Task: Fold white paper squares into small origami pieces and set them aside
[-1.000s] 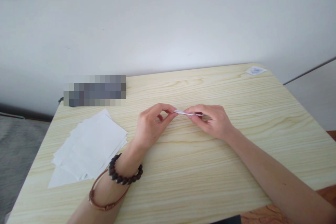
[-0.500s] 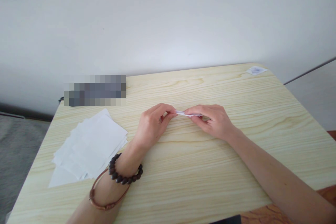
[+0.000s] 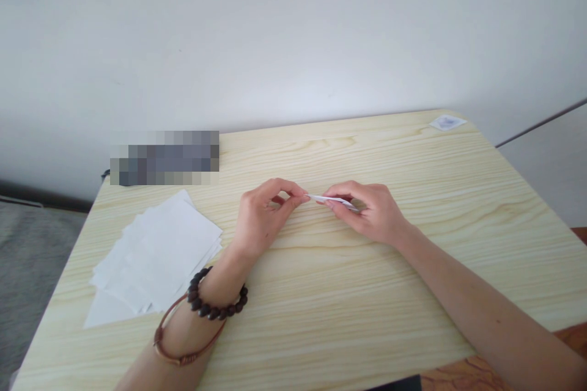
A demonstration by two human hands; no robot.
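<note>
Between my two hands, above the middle of the table, is a small folded piece of white paper (image 3: pixel 339 200), seen nearly edge-on. The fingertips of my left hand (image 3: pixel 268 214) pinch its left end. My right hand (image 3: pixel 373 211) holds the other end between thumb and fingers, which cover part of it. A dark beaded bracelet and a brown cord circle my left wrist. Left of that hand, a fanned-out stack of white paper sheets (image 3: pixel 160 250) lies on the table.
A small folded paper piece (image 3: pixel 447 123) lies at the far right corner of the light wooden table (image 3: pixel 321 317). A pixelated dark object (image 3: pixel 169 159) sits at the back left. The white wall (image 3: pixel 293 36) borders the table's back edge. Something dark (image 3: pixel 398 383) shows at the near edge.
The folded paper has tilted slightly, its right end now lower. The fingers of my right hand have shifted along it, and my left hand has moved a little left.
</note>
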